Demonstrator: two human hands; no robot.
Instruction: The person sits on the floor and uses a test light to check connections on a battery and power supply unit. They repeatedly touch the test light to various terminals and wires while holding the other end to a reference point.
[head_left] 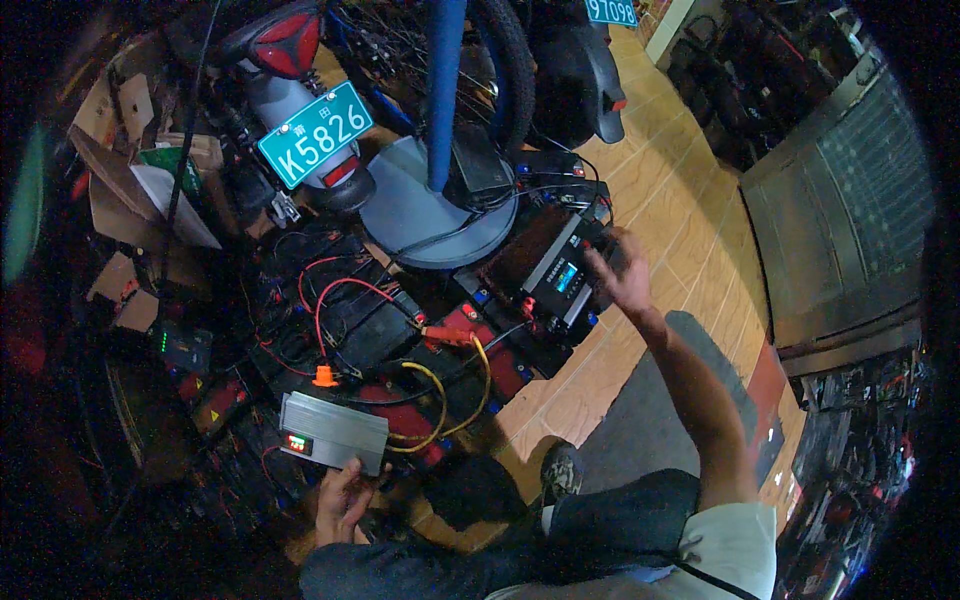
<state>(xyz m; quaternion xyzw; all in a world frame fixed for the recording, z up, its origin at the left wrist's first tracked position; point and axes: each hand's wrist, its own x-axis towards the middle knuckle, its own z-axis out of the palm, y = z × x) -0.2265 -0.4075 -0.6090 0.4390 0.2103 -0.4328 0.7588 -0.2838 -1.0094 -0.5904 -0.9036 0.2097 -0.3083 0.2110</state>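
Note:
My left hand (345, 495) is at the lower edge of a silver metal box (350, 430), its thumb against the casing and its other fingers curled by the edge. A small lit red-and-green display (297, 443) shows at the box's left end. To the right, my right hand (625, 275) reaches to the right edge of a black device (565, 270) with a glowing blue screen, fingers apart and touching or just over it. A yellow cable (487, 375) loops beside the silver box. Red wire (345, 284) runs near an orange connector (324, 377).
Several dark batteries (400, 410) lie beneath the wires. A grey round base (400, 215) carries a blue post (443, 90). Behind stands a scooter's rear with a teal plate (315, 134). Cardboard boxes (130, 200) are at left, a metal cabinet (850, 200) at right, on tiled floor (670, 150).

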